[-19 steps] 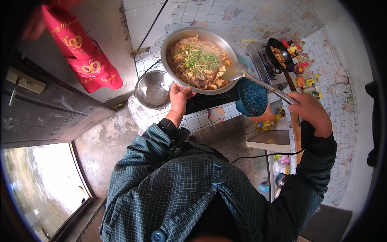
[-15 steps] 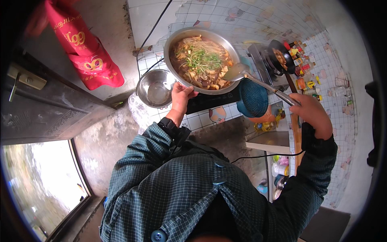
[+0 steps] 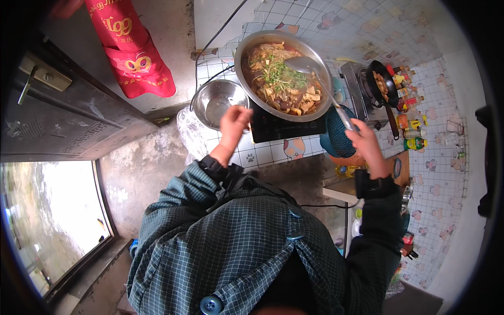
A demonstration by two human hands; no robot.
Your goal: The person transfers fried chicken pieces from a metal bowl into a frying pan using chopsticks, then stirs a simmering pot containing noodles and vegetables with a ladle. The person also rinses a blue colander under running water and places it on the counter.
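Steel ladle (image 3: 310, 65) in your right hand (image 3: 362, 142), grip closed around its handle, dips into the round metal stew pan (image 3: 283, 73) on the tiled surface (image 3: 273, 152), while your left hand (image 3: 233, 123) hovers half-open beside the rim to steady it.

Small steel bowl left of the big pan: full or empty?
Empty: the small steel bowl shows only bare shiny metal inside, while the big pan holds food.

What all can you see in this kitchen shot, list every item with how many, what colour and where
Wok: one, steel, full of stew, on the cooktop.
Ladle: one, steel, over the stew.
Cooktop: one, black, on the tiled counter.
Bowl: one, steel, left of the wok.
Pan: one, black, right side.
Colander: one, blue, beside the cooktop.
Bottles: several, mixed colours, far right.
Cloth: one, red, hanging on the wall.
Left hand: empty, near the wok.
Right hand: holds the ladle's handle.
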